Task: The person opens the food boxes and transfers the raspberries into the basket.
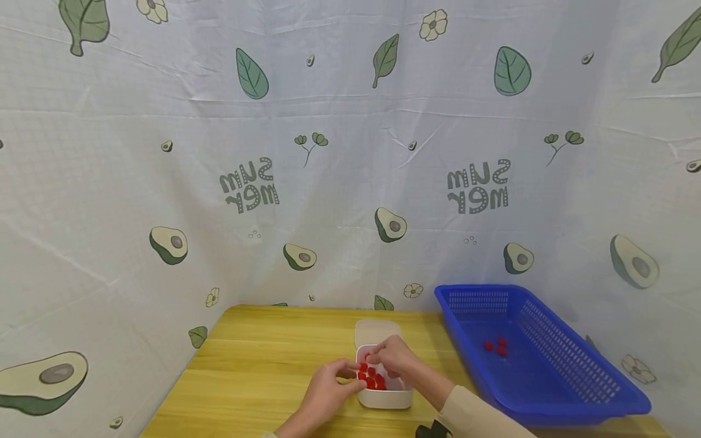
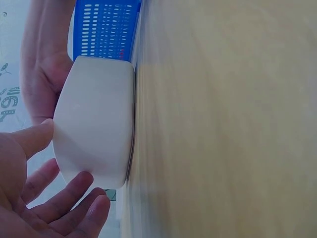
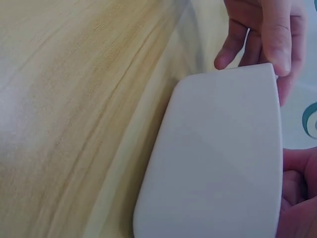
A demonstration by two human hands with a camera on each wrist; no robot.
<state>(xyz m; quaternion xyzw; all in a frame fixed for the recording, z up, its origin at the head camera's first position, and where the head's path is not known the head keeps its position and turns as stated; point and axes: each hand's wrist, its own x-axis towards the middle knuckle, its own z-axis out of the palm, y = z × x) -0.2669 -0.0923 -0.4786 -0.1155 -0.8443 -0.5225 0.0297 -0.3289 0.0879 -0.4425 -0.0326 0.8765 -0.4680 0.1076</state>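
A small white box (image 1: 385, 399) stands uncovered on the wooden table, with several small red berry-like pieces (image 1: 370, 383) inside, mostly at its near left. My left hand (image 1: 327, 389) touches the box's left side, its thumb near the rim and its fingers loosely extended; the left wrist view shows this hand (image 2: 54, 193) beside the white wall. Over the box's far part, my right hand (image 1: 398, 358) reaches in with bent fingers. Its fingertips appear to pinch one red piece at the left inner side. In the right wrist view, the box wall (image 3: 218, 153) partly hides the right hand (image 3: 299, 193).
Directly behind the box lies a beige lid (image 1: 378, 331). To the right stands a large blue basket (image 1: 547, 365) with perforated sides, holding a few red pieces (image 1: 501, 351). A patterned white curtain (image 1: 339, 182) hangs behind the table (image 1: 263, 359). Something black (image 1: 432, 431) shows by the right sleeve.
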